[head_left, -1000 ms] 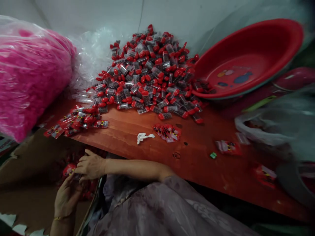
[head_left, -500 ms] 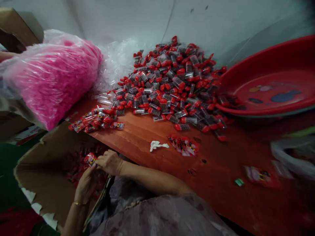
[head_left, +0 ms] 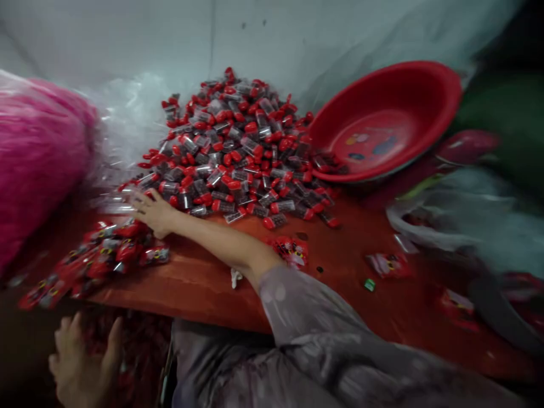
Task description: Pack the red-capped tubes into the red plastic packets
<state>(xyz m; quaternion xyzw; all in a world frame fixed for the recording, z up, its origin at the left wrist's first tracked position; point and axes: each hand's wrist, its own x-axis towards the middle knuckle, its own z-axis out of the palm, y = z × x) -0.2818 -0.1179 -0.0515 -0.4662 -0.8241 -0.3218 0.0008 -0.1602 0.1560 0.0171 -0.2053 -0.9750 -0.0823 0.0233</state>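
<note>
Many red packets [head_left: 106,255] between the hands [head_left: 158,215] [head_left: 84,368]

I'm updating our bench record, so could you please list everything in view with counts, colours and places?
Red-capped tubes: uncountable, red and clear, heaped at back
Clear plastic pieces: uncountable, colourless, left of tubes
Filled bag: one, pink, far left
Wrapped packets: uncountable, mainly red, table's left
Packet cluster: one, red, mid-table
Loose packets: two, red, table's right
White scrap: one, white, beside right forearm
Green piece: one, green, right of cluster
Basin: one, red, tilted, right of tubes
Plastic bag: one, whitish, right
Grey container: one, grey, right edge
Table: one, reddish-brown, centre
Box: one, dark-looking, lower left, red contents
Wall: one, pale, behind
Sleeve: one, greyish, right arm
Left hand: one, bare, by box
Right hand: one, bare, by tubes
</note>
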